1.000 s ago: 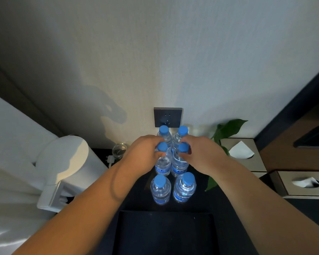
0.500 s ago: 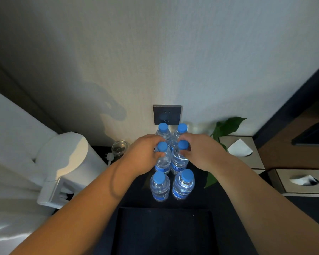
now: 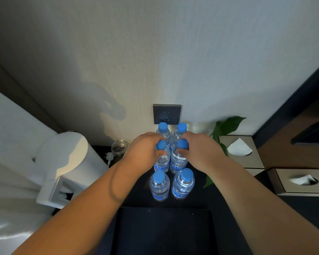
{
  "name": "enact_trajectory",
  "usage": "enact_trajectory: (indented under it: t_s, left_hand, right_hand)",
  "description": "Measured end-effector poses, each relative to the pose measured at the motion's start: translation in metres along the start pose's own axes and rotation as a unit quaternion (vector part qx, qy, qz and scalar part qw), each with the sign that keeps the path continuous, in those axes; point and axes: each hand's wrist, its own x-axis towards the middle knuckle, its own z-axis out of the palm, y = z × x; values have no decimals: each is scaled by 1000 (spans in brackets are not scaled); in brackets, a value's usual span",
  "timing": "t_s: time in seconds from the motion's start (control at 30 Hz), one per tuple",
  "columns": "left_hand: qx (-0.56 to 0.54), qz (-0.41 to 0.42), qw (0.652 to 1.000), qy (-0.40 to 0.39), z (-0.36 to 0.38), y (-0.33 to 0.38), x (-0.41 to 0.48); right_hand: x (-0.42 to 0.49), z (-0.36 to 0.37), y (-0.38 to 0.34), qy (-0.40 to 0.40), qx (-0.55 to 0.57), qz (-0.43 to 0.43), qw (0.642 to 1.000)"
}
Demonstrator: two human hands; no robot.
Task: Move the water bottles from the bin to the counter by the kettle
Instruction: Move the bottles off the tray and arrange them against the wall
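Left hand [image 3: 145, 153] wrapped around the middle-left bottle [image 3: 162, 159], right hand [image 3: 201, 153] around the middle-right bottle [image 3: 179, 159], both gripping just under the blue caps. Both bottles upright on the dark counter [image 3: 228, 208], long axes vertical, side by side at 12 o'clock from the wrists. Flanked by a back pair [image 3: 163, 131] at 12 and a front pair [image 3: 159, 186] at 6. White kettle [image 3: 66, 162] at 9 o'clock, nearer the left hand. Dark bin [image 3: 164, 232] at 6, apparently emptied. Likely only letting go left.

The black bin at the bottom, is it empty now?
Looks empty: the bin shows only dark floor, and six bottles stand outside it.
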Motion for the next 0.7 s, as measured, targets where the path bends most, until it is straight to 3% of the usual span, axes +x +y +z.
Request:
enact_trajectory:
  t_s: [0.47,0.7]
  left_hand:
    - [19,14,1000,16,2,1,3]
    - [0,3,1000,19,3,0,2]
  right_hand:
    - [3,-7,3,-43,49,-4,998]
    - [3,2,1,0,14,-2,1000]
